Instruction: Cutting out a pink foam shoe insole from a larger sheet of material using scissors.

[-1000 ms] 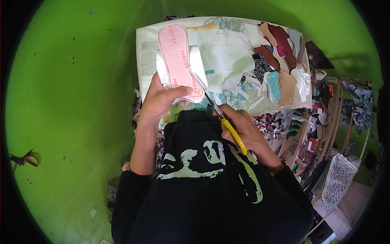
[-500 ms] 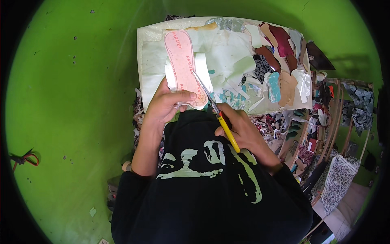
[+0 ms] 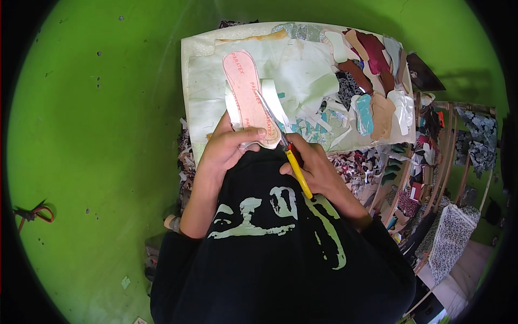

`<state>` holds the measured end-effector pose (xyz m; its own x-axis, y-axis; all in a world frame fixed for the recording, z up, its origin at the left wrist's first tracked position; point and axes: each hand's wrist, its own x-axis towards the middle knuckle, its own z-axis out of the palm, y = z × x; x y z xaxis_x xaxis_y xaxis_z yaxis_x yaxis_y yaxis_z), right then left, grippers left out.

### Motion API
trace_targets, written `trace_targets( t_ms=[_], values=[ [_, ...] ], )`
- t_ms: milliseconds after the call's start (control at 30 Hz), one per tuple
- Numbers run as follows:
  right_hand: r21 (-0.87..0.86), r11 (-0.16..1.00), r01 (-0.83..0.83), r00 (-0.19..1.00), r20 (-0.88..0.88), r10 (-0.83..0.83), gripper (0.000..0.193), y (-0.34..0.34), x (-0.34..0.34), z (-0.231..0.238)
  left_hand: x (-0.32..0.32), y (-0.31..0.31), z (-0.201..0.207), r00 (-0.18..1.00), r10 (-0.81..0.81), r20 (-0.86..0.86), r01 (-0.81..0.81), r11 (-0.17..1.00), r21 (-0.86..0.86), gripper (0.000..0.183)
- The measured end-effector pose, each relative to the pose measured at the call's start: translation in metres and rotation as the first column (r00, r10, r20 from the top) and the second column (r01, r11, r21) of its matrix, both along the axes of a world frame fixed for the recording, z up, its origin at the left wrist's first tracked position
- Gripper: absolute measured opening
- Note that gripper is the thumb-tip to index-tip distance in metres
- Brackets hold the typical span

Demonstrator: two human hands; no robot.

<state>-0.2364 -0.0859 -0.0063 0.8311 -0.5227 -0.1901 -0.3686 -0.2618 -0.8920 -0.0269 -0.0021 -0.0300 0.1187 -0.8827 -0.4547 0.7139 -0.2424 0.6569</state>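
Note:
My left hand grips the near end of a pink insole printed in red, its thumb on top and its fingers underneath. White sheet material sticks out on both sides of the insole's middle. In my right hand is a pair of scissors with yellow handles. Their blades point away from me and lie along the insole's right edge, against the white material. The lower blade is partly hidden, so how far the blades are apart is hard to see.
A pale table lies beyond my hands. Cut sole-shaped pieces and fabric scraps lie on its right, with white and teal offcuts nearer the middle. At the right stands a wooden rack with hanging cloth. Many small scraps lie below the table edge.
Both hands have shifted slightly nearer to me. The insole has come down and a little right with the left hand, and the scissors have moved slightly along its edge.

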Motion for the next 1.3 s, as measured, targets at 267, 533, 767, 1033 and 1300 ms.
trace_targets(
  t_ms=[267, 533, 767, 1033, 1300],
  values=[
    [0.188, 0.981, -0.035, 0.999, -0.018, 0.039, 0.043, -0.009, -0.009, 0.005, 0.015, -0.008, 0.005, 0.948, -0.079, 0.308, 0.100, 0.994, -0.052, 0.075],
    [0.216, 0.975, -0.056, 0.998, 0.044, 0.048, 0.046, -0.006, -0.014, 0.005, 0.016, -0.025, 0.011, 0.860, 0.238, 0.451, -0.089, 0.941, -0.326, 0.070],
    [0.196, 0.977, -0.078, 0.996, 0.054, 0.069, 0.048, -0.004, -0.016, 0.000, 0.022, -0.025, 0.001, 0.791, 0.223, 0.570, -0.007, 0.934, -0.356, 0.050],
    [0.177, 0.978, -0.114, 0.992, 0.072, 0.103, 0.062, -0.006, -0.009, -0.007, 0.003, -0.028, -0.001, 0.814, 0.270, 0.514, -0.095, 0.935, -0.341, 0.055],
    [0.363, 0.930, -0.049, 0.984, 0.177, -0.018, 0.059, -0.001, -0.011, -0.014, -0.011, -0.030, -0.005, 0.804, 0.357, 0.476, -0.198, 0.915, -0.351, 0.053]
  ],
)
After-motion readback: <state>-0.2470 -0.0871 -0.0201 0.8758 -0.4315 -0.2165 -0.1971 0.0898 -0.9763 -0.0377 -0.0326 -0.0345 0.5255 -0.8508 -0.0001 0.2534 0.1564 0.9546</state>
